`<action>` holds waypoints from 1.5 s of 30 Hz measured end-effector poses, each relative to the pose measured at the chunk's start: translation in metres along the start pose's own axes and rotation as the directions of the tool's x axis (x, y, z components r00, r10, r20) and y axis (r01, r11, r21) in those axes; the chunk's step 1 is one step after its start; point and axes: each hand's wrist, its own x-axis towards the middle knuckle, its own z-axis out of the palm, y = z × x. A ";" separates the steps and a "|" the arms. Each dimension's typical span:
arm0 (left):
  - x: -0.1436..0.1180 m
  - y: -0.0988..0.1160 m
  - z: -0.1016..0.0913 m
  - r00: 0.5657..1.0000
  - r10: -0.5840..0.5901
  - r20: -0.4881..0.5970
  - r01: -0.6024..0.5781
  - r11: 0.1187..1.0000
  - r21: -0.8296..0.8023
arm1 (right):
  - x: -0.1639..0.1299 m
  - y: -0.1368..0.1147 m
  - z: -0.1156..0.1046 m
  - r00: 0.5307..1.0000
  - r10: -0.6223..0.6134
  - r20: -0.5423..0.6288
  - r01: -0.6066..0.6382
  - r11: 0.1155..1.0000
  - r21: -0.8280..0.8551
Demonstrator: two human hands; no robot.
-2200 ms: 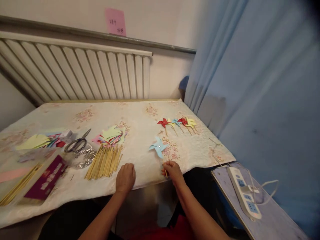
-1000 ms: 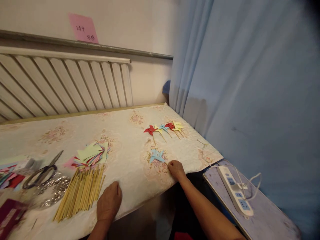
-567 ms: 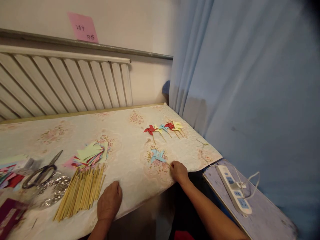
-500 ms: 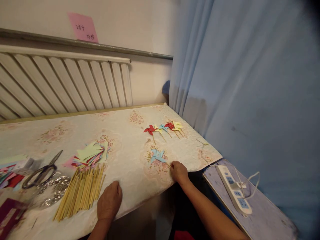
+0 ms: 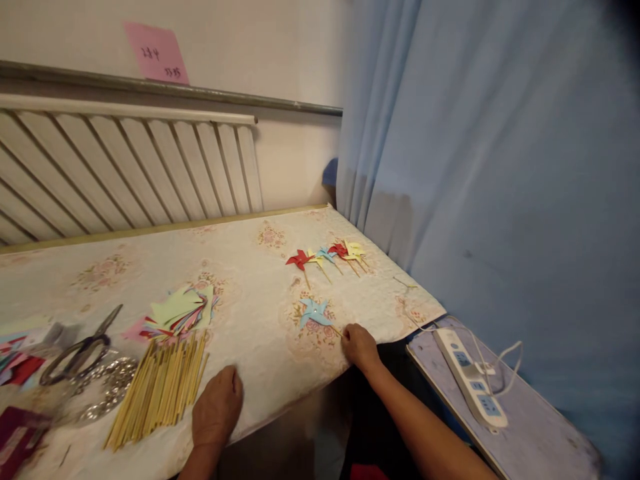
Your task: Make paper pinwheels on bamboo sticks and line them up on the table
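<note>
My right hand is closed at the table's front edge, pinching the stick end of a light blue paper pinwheel. The pinwheel lies over a floral patch of the cloth, its head pointing away to the left. My left hand rests curled on the table near the front edge; whether anything is inside its fingers is hidden. Just left of it lies a bundle of thin wooden sticks. Behind the sticks is a fanned stack of coloured paper pieces.
Finished-looking pinwheels, a red one among several, lie in a row at the back right. Scissors, a bag of metal fasteners and a dark red box sit left. A power strip lies right, beside a blue curtain.
The view has shifted very slightly. Both hands and the light blue pinwheel stay practically where they were.
</note>
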 end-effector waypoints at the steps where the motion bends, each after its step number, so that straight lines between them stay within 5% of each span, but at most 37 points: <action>1: 0.000 0.000 0.001 1.000 -0.001 0.001 0.001 1.000 -0.001 | 0.002 0.002 0.000 1.000 -0.001 -0.013 0.001 0.999 0.034; 9: 0.002 -0.004 0.007 1.000 -0.002 0.022 0.002 1.000 -0.008 | 0.052 0.018 -0.010 0.981 0.092 -0.173 -0.056 0.978 0.202; 14: 0.003 -0.005 0.008 0.999 -0.018 0.031 0.019 1.000 -0.018 | 0.099 0.026 0.000 0.927 0.229 -0.297 -0.167 0.962 0.218; 25: 0.005 -0.011 0.016 0.999 -0.020 0.034 0.023 0.996 -0.089 | 0.176 0.032 0.019 0.863 0.364 -0.350 -0.308 0.929 0.205; 45: 0.006 -0.013 0.020 0.998 -0.028 0.048 0.033 0.994 -0.106 | 0.188 0.038 0.033 0.839 0.324 -0.436 -0.271 0.946 0.179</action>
